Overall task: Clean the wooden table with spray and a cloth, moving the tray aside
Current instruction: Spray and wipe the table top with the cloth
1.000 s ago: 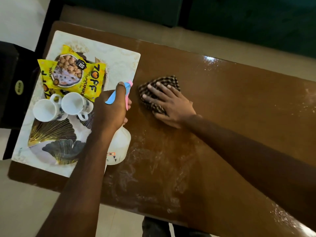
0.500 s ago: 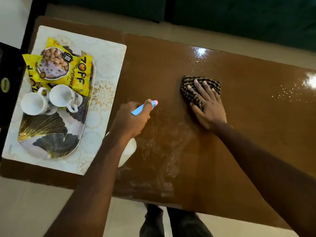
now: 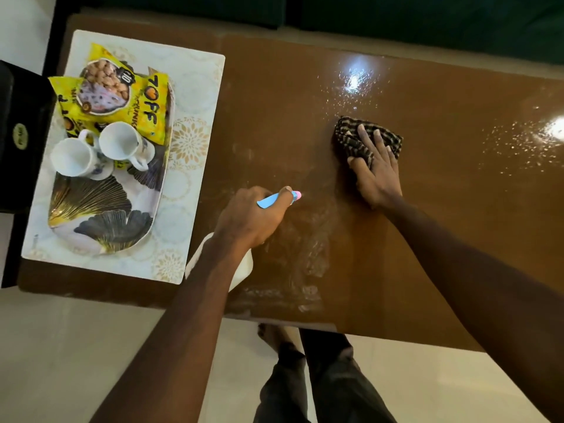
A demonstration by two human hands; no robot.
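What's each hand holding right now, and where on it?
Left hand grips the spray bottle at its trigger head; right hand presses flat on the cloth.

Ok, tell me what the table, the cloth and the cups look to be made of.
Table: brown wood or wood-look board with a glossy, lacquered finish; lamp glare mirrors off it. Solid or veneer, cannot tell. Cloth: soft woven fabric, dark and tan checks, matte; it bunches in folds. Cups: probably glazed ceramic, white and smooth, with a faint blue print.

My left hand [image 3: 250,218] grips the spray bottle [image 3: 270,200], index finger over its top; my right hand [image 3: 377,175] presses flat on the cloth [image 3: 351,138], fingers straight
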